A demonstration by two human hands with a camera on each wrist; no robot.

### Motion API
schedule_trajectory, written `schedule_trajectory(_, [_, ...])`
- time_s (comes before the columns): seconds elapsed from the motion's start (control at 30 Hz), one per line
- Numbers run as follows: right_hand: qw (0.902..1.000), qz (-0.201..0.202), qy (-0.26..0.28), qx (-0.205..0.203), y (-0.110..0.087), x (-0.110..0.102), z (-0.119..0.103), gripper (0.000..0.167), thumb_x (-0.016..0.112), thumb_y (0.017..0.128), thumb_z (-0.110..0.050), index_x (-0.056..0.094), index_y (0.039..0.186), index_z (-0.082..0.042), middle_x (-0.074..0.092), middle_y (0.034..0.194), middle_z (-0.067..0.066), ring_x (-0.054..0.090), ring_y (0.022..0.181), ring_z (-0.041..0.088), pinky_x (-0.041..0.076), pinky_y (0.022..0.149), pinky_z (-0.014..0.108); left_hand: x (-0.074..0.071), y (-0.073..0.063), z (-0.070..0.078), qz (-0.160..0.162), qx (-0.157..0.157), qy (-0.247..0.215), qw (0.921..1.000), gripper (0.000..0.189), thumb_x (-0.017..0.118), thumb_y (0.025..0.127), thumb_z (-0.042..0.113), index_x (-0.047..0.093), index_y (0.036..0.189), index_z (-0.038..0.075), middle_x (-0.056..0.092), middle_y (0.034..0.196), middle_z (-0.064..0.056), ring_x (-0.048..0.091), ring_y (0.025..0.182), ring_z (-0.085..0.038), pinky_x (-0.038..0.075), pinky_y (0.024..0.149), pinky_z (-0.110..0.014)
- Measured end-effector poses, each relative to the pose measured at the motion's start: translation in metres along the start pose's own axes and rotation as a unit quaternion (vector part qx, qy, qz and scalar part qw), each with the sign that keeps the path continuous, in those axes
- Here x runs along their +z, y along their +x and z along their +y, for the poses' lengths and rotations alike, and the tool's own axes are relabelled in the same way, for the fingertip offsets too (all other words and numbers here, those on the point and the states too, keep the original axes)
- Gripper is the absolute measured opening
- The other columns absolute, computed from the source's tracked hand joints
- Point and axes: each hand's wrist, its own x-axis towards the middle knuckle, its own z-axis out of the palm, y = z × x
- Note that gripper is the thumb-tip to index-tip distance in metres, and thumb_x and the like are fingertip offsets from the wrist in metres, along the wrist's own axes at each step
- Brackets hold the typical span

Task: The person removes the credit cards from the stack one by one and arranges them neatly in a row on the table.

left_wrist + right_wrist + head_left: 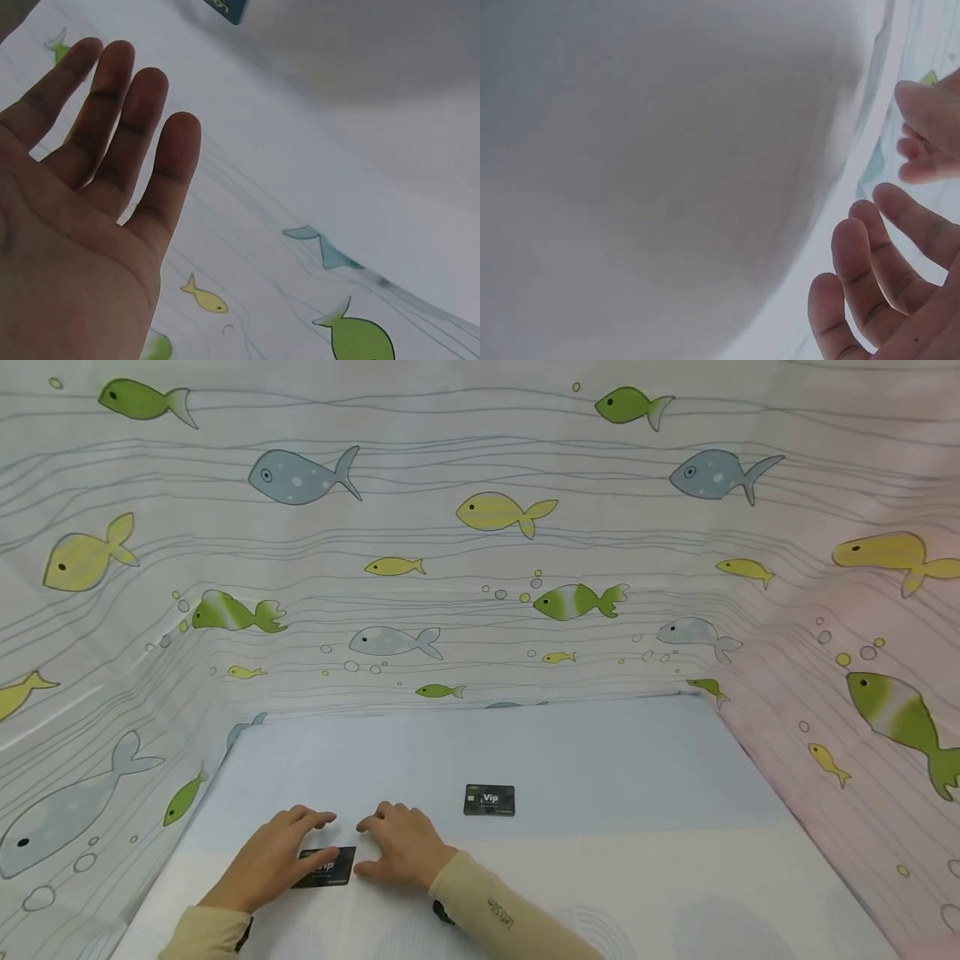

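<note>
A black card marked Vip (330, 866) lies on the pale table (615, 793) near its front left. My left hand (273, 856) lies flat over the card's left end, fingers straight, as the left wrist view confirms with the left hand (97, 187) spread. My right hand (401, 845) rests on the table just right of this card, fingers relaxed and holding nothing; the right wrist view shows only the right hand's fingers (870, 277) above the blurred surface. A second black Vip card (489, 800) lies apart, farther back and right of both hands.
A fish-patterned cloth (480, 568) rises as walls behind and along both sides of the table. A dark card corner (225, 9) shows at the top edge of the left wrist view; which card it is cannot be told.
</note>
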Motion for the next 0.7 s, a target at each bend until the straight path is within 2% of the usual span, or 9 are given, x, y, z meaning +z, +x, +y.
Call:
schedule_trajectory(0.17, [0.9997, 0.014, 0.013, 0.016, -0.007, -0.008, 0.015, 0.052, 0.072, 0.087, -0.058, 0.067, 0.129, -0.029, 0.063, 0.116, -0.008, 0.06, 0.102, 0.008, 0.05, 0.087, 0.025, 0.006, 0.007, 0.005, 0.011, 0.016, -0.011, 0.9998, 0.045, 0.081, 0.086, 0.041, 0.071, 0.121, 0.015, 0.066, 0.108, 0.003, 0.063, 0.099, -0.021, 0.052, 0.083, -0.048])
schedule_trajectory(0.37, [0.9987, 0.022, 0.03, 0.036, -0.017, -0.015, 0.033, 0.051, 0.073, 0.087, -0.056, 0.067, 0.129, -0.027, 0.062, 0.116, -0.008, 0.059, 0.104, 0.01, 0.05, 0.088, 0.027, 0.007, 0.017, 0.014, 0.008, 0.022, -0.013, 0.9996, 0.044, 0.08, 0.086, 0.04, 0.071, 0.121, 0.015, 0.066, 0.107, 0.004, 0.063, 0.098, -0.022, 0.052, 0.082, -0.05])
schedule_trajectory(0.57, [0.9967, 0.029, 0.046, 0.06, -0.029, -0.02, 0.052, 0.052, 0.073, 0.088, -0.055, 0.067, 0.13, -0.025, 0.062, 0.115, -0.007, 0.059, 0.104, 0.012, 0.05, 0.09, 0.031, 0.013, 0.028, 0.023, 0.01, 0.043, -0.011, 0.999, 0.043, 0.081, 0.086, 0.037, 0.071, 0.12, 0.014, 0.066, 0.103, 0.002, 0.063, 0.095, -0.021, 0.052, 0.081, -0.049])
schedule_trajectory(0.7, [0.9944, 0.034, 0.065, 0.076, -0.038, -0.025, 0.066, 0.051, 0.073, 0.089, -0.053, 0.066, 0.131, -0.024, 0.062, 0.115, -0.007, 0.059, 0.104, 0.012, 0.05, 0.09, 0.032, 0.021, 0.036, 0.028, -0.005, 0.05, -0.009, 0.9987, 0.044, 0.08, 0.087, 0.038, 0.071, 0.122, 0.014, 0.066, 0.103, 0.002, 0.063, 0.096, -0.021, 0.052, 0.082, -0.047])
